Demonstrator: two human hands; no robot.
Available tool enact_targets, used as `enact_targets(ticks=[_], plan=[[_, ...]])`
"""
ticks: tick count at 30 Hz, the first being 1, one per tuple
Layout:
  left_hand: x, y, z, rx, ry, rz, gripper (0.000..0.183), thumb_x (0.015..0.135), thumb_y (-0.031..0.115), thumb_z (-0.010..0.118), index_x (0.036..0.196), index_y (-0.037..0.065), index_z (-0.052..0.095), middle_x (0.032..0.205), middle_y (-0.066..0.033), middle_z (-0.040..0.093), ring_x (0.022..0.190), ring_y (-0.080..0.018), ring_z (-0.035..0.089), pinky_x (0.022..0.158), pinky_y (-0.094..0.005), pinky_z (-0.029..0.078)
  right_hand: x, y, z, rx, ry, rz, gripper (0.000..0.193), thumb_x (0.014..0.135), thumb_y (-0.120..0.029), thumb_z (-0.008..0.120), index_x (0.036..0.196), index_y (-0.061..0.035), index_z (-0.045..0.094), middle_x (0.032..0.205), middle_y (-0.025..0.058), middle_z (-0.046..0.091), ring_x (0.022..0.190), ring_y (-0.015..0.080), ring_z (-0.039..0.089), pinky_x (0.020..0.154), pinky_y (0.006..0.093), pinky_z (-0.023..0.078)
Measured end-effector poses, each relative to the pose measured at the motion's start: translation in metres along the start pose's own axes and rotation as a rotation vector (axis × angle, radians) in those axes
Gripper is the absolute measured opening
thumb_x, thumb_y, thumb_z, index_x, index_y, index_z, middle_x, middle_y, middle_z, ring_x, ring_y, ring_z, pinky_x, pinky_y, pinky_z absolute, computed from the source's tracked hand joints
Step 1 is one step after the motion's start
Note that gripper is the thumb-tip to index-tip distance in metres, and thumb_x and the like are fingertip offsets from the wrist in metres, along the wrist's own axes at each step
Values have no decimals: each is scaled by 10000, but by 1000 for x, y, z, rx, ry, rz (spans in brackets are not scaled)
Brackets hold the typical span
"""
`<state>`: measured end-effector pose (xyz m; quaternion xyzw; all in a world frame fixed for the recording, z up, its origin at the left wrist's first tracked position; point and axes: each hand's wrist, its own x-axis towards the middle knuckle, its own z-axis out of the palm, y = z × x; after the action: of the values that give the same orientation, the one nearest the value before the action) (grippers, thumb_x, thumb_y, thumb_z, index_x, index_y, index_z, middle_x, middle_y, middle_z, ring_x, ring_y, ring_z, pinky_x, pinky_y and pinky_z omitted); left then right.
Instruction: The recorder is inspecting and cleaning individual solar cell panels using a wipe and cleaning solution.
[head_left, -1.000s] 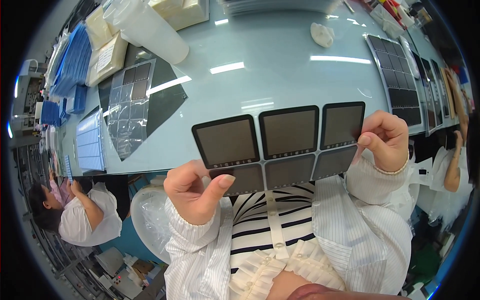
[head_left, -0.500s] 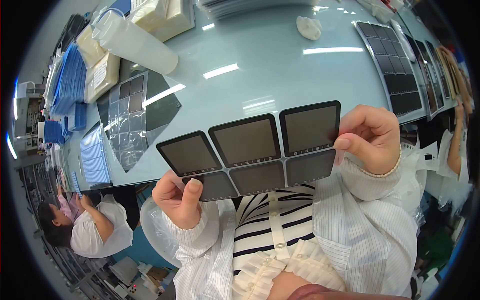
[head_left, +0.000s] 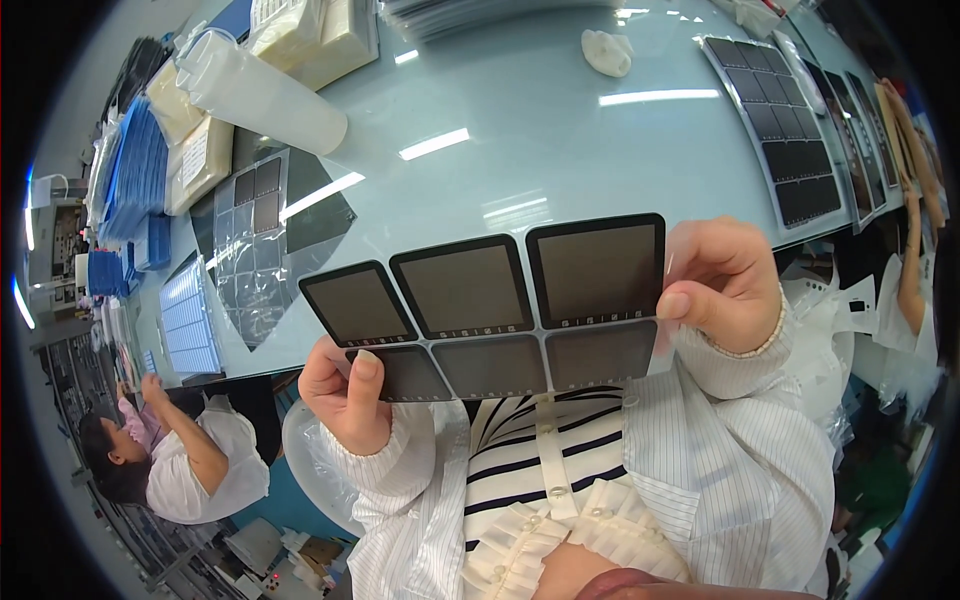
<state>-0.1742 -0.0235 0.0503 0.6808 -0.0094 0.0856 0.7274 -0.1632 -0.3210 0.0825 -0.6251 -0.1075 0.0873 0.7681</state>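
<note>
Panel sheet (head_left: 490, 310) of six dark framed squares is held up flat above the near edge of the pale surface (head_left: 560, 140), pinched at opposite ends by left hand (head_left: 345, 395) and right hand (head_left: 722, 280), apparently so its face can be viewed.

The sheet (head_left: 490, 300) shows grey squares framed black. Behind it, the table (head_left: 560, 150) is pale blue-green; a blue stack (head_left: 135, 170) lies at its far left. Below the sheet, the shirt (head_left: 540, 455) is black-and-white striped.
</note>
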Motion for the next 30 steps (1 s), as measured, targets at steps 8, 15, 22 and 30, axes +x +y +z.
enact_targets(ticks=[8,15,22,30], plan=[[2,0,3,-60,4,8,172,834,133,608,768,14,504,686,14,524,607,-39,397,591,-178,308,8,10,3,176,-353,101,391,938,-244,441,1174,61,510,786,65,618,526,76,553,498,187,448],[2,2,0,-40,9,8,174,833,131,607,756,22,494,702,8,527,621,-45,407,605,-181,319,7,16,3,242,-368,141,427,940,-242,435,1234,68,448,854,77,624,517,75,548,486,182,441],[2,1,1,-66,37,13,163,831,125,607,770,25,493,716,8,532,630,-45,413,615,-182,327,5,11,12,256,-184,122,382,928,-177,442,1220,70,443,887,73,602,520,53,521,473,169,400],[2,-1,5,-10,11,62,152,834,106,605,771,23,495,706,15,520,624,-41,395,601,-178,310,10,12,11,295,-83,276,226,924,-159,450,982,35,551,833,47,596,556,36,502,486,171,382]])
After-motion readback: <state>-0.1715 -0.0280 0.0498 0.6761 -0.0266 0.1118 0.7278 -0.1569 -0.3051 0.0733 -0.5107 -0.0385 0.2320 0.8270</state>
